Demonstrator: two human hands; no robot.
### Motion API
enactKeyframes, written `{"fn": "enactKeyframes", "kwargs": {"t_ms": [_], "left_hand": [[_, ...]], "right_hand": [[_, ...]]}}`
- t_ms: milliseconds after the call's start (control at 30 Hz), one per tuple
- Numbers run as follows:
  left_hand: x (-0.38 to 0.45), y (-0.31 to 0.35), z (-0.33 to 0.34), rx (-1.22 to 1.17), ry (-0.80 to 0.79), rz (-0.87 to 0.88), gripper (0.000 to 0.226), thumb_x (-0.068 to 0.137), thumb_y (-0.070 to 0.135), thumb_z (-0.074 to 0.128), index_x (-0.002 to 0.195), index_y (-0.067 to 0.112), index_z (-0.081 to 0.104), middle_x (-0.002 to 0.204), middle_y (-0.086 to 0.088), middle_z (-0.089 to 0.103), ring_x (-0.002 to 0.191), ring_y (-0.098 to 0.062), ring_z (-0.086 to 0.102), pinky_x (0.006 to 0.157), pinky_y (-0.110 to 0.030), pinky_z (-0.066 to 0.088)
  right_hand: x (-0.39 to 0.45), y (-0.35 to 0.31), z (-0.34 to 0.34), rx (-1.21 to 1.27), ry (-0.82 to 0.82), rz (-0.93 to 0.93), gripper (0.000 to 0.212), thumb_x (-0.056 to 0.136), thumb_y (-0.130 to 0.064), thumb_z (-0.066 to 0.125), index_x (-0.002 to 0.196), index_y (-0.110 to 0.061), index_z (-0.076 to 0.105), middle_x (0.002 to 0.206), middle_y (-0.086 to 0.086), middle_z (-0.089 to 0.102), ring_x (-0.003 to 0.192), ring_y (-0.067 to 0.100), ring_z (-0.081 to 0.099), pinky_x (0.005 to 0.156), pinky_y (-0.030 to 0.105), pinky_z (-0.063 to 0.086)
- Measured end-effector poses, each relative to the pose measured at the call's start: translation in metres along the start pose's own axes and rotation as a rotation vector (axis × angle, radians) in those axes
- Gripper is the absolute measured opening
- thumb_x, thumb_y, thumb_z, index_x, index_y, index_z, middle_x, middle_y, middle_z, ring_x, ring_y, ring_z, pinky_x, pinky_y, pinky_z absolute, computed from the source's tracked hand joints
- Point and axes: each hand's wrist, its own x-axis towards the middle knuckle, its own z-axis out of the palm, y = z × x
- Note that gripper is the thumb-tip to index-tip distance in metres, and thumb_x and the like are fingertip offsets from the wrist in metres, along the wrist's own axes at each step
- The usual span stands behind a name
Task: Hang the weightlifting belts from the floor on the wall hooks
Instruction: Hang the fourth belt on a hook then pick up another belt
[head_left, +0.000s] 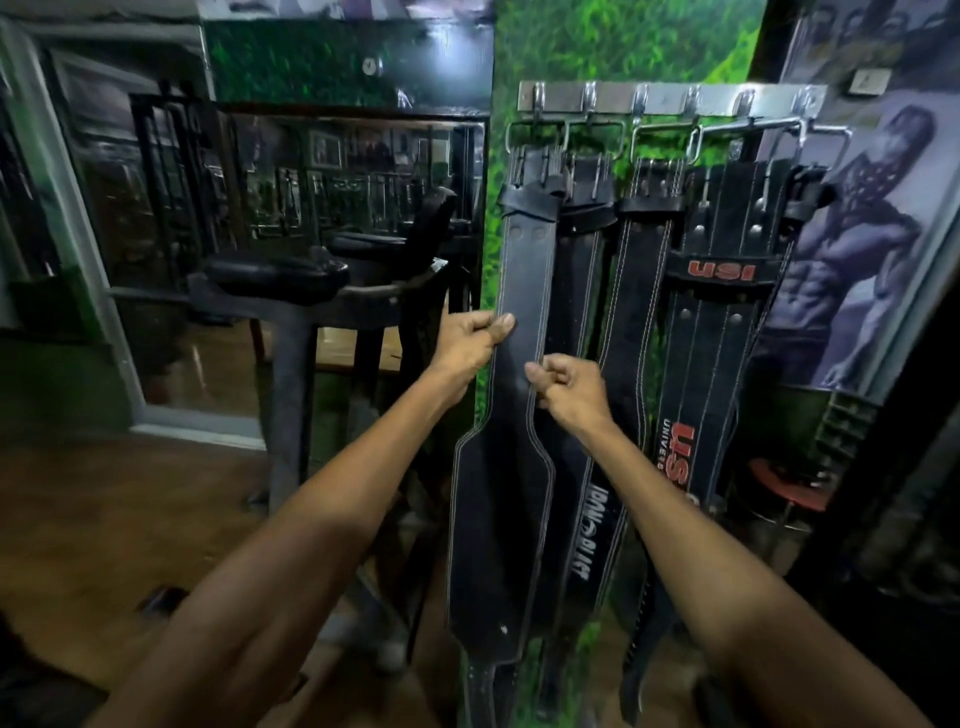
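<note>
Several black leather weightlifting belts hang by their metal buckles from a steel hook rail (670, 100) on the green wall. The leftmost belt (519, 291) hangs straight down, its wide padded part near the floor. My left hand (470, 343) pinches that belt's left edge. At the same belt's right edge, a little lower, my right hand (569, 387) has its fingers curled on the strap. A belt with white lettering (592, 540) hangs just behind it. Further right, a belt marked USI (719, 270) hangs at a slant.
A black padded gym machine (311, 280) on a metal frame stands left of the belts, in front of a wall mirror (353, 171). A poster (852, 234) covers the wall on the right. Red weight plates (789, 483) sit low on the right. The floor is wood.
</note>
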Motion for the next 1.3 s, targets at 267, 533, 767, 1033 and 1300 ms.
{"fn": "enactKeyframes", "kwargs": {"t_ms": [267, 533, 767, 1033, 1300], "left_hand": [[-0.118, -0.06, -0.014, -0.019, -0.037, -0.112, 0.025, 0.093, 0.015, 0.073, 0.098, -0.01, 0.075, 0.09, -0.007, 0.066, 0.081, -0.012, 0.059, 0.078, -0.026, 0.046], [-0.177, -0.05, -0.019, -0.204, 0.006, -0.215, 0.017, 0.09, 0.004, 0.075, 0.105, -0.002, 0.075, 0.096, -0.017, 0.076, 0.086, -0.026, 0.071, 0.086, -0.042, 0.06], [-0.218, -0.046, -0.023, -0.289, 0.042, -0.254, 0.02, 0.088, 0.001, 0.076, 0.108, -0.002, 0.072, 0.098, -0.02, 0.077, 0.079, -0.023, 0.073, 0.079, -0.042, 0.063], [-0.259, -0.049, -0.01, -0.316, 0.072, -0.335, 0.03, 0.091, 0.014, 0.076, 0.117, -0.001, 0.072, 0.107, -0.02, 0.076, 0.086, -0.026, 0.074, 0.079, -0.039, 0.063], [-0.321, -0.039, 0.032, 0.183, 0.419, -0.375, 0.07, 0.071, 0.086, 0.064, 0.072, 0.016, 0.072, 0.072, 0.001, 0.075, 0.072, -0.019, 0.073, 0.074, -0.039, 0.061]], "right_hand": [[-0.075, 0.009, -0.006, 0.123, -0.08, 0.175, 0.027, 0.095, -0.021, 0.072, 0.073, -0.008, 0.064, 0.065, 0.004, 0.049, 0.06, 0.014, 0.041, 0.057, 0.027, 0.032], [-0.137, 0.004, -0.01, 0.213, -0.091, 0.227, 0.017, 0.092, -0.008, 0.074, 0.109, -0.007, 0.075, 0.094, 0.003, 0.078, 0.078, 0.01, 0.074, 0.074, 0.029, 0.061], [-0.188, 0.007, -0.012, 0.491, 0.064, 0.411, 0.022, 0.085, -0.011, 0.082, 0.106, -0.009, 0.075, 0.096, 0.005, 0.08, 0.085, 0.018, 0.077, 0.071, 0.03, 0.061], [-0.229, 0.017, -0.021, 0.527, 0.025, 0.45, 0.02, 0.091, -0.019, 0.077, 0.109, -0.011, 0.076, 0.102, 0.009, 0.079, 0.092, 0.022, 0.077, 0.083, 0.038, 0.062], [-0.281, 0.015, -0.05, 0.42, 0.005, 0.437, 0.037, 0.088, -0.029, 0.079, 0.119, -0.009, 0.073, 0.109, 0.007, 0.079, 0.103, 0.024, 0.076, 0.098, 0.045, 0.059]]}}
